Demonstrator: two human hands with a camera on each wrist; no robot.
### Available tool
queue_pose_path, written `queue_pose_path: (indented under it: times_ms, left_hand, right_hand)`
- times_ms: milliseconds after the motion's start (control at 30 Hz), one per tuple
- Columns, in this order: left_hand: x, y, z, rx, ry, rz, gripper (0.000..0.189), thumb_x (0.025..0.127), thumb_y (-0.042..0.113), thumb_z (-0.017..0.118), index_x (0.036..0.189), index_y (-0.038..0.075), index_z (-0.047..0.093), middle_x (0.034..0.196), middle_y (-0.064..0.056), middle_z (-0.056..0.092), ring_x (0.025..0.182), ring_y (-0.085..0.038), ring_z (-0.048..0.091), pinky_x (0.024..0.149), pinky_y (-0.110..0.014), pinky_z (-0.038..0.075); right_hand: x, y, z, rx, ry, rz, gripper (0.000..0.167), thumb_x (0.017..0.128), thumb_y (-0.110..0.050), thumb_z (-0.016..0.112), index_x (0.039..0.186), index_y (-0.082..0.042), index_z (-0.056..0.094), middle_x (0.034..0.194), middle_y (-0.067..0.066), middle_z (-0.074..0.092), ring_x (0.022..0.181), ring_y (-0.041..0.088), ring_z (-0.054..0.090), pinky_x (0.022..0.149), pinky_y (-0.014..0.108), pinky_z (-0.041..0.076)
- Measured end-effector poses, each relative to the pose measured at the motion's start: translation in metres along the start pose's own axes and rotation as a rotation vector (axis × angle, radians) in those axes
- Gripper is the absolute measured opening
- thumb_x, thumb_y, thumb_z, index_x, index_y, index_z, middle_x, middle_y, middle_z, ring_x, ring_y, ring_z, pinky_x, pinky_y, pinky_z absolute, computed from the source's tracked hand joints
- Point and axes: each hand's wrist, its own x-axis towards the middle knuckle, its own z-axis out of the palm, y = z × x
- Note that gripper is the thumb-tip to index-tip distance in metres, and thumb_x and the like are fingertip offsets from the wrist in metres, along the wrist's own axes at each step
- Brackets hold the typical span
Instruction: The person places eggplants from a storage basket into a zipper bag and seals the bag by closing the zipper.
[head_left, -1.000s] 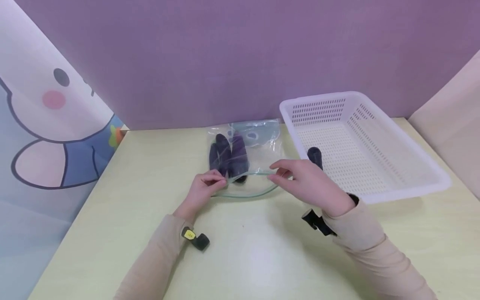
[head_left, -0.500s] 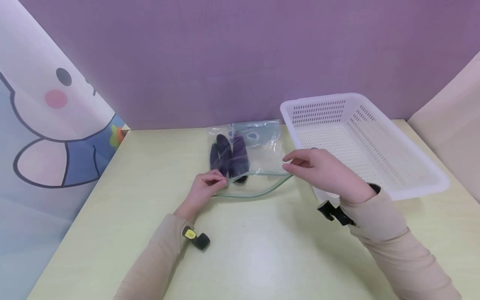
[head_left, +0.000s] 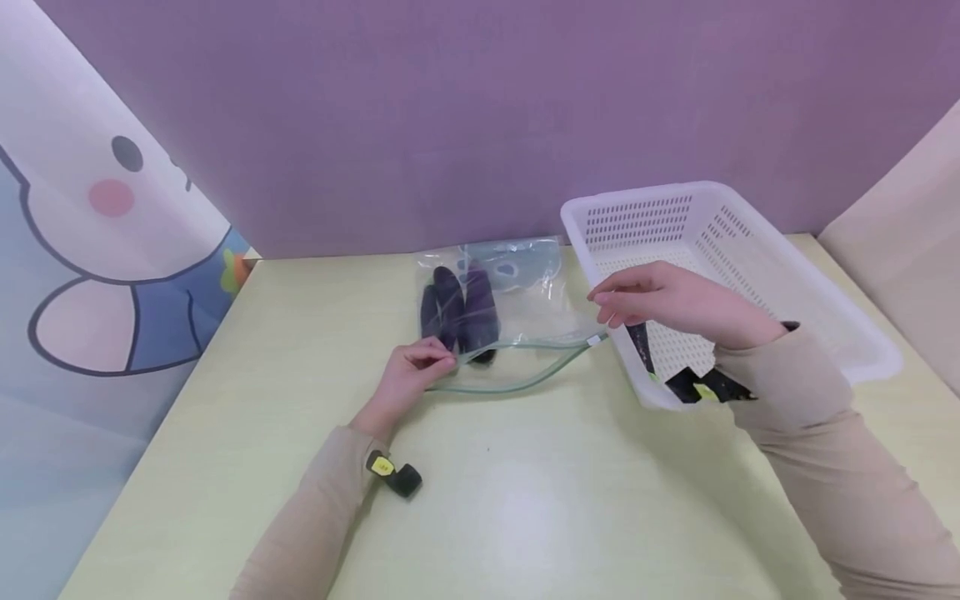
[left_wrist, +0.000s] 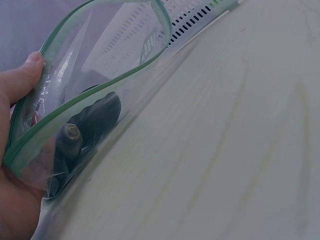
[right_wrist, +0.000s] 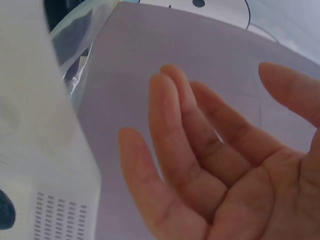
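A clear zip bag (head_left: 525, 312) with a green seal lies flat at the back of the table, its mouth spread toward me. Several dark purple eggplants (head_left: 480, 312) are inside it; the left wrist view shows the rounded end of one eggplant (left_wrist: 71, 132). My left hand (head_left: 405, 379) pinches the left corner of the bag's mouth between thumb and fingers. My right hand (head_left: 667, 300) is beyond the bag's right corner, over the basket's left rim. In the right wrist view its fingers are loosely extended, with nothing between them and the thumb.
A white slotted basket (head_left: 832, 321) stands on the right, near the bag's right edge. Inside its left side lies a dark eggplant (head_left: 640, 343), partly hidden by my right hand. A purple wall panel (head_left: 480, 125) closes off the back of the pale table (head_left: 487, 500).
My right hand has let go of the bag's seal and moved right and up, over the basket's rim. The bag's mouth reaches further right. My left hand keeps its place.
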Motion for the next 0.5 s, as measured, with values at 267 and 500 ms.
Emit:
queue_pose_path:
  times_ms: [267, 500]
  left_hand:
    - [0.0, 0.001, 0.001, 0.021, 0.006, -0.001, 0.016, 0.079, -0.002, 0.07, 0.087, -0.015, 0.065, 0.081, 0.007, 0.064, 0.075, -0.005, 0.057, 0.069, -0.016, 0.049]
    - [0.001, 0.001, 0.001, 0.017, 0.003, -0.003, 0.025, 0.08, 0.0, 0.071, 0.089, -0.021, 0.061, 0.082, 0.003, 0.065, 0.075, -0.005, 0.057, 0.069, -0.016, 0.049]
  right_hand:
    - [0.008, 0.025, -0.015, 0.14, -0.063, -0.03, 0.041, 0.099, -0.022, 0.046, 0.132, 0.002, 0.05, 0.11, 0.011, 0.066, 0.095, 0.01, 0.064, 0.087, 0.025, 0.051]
    - [0.021, 0.041, -0.024, 0.24, -0.091, 0.054, 0.045, 0.101, -0.025, 0.042, 0.134, 0.006, 0.044, 0.103, 0.005, 0.066, 0.094, 0.01, 0.064, 0.085, 0.025, 0.052]
